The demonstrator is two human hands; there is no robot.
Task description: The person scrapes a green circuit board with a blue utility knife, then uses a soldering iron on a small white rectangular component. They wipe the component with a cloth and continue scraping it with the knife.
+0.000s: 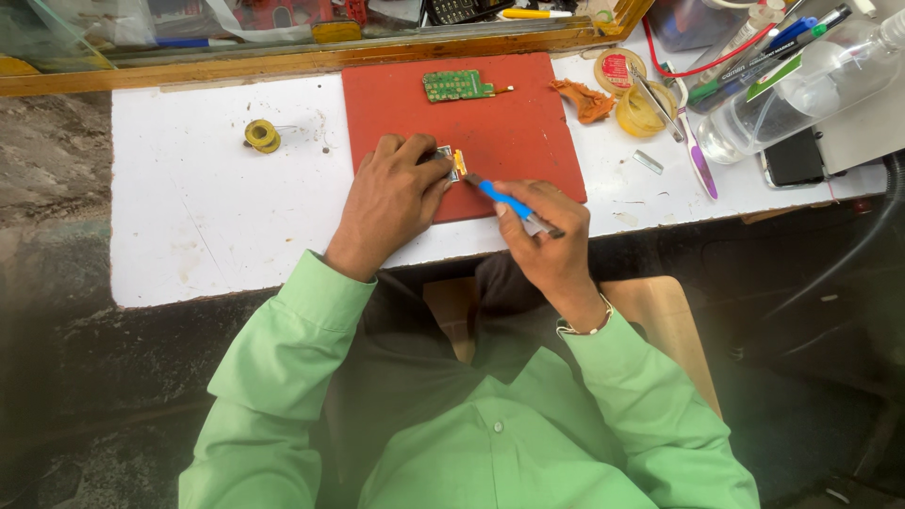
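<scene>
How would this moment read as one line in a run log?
left hand: pins small part on red mat | right hand: holds blue-handled tool, tip at part | green circuit board: untouched

Matt red rubbery mat (528, 113) on a scuffed white painted table (207, 207).

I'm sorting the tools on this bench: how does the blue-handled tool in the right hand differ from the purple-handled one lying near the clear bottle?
The blue-handled tool is gripped in the right hand, its tip at the small part pinned by the left hand; the purple-handled tool lies untouched. The blue one sits over the red mat; the purple one lies on the white tabletop. The purple one looks longer. Both are slim, pen-like hand tools.
</scene>
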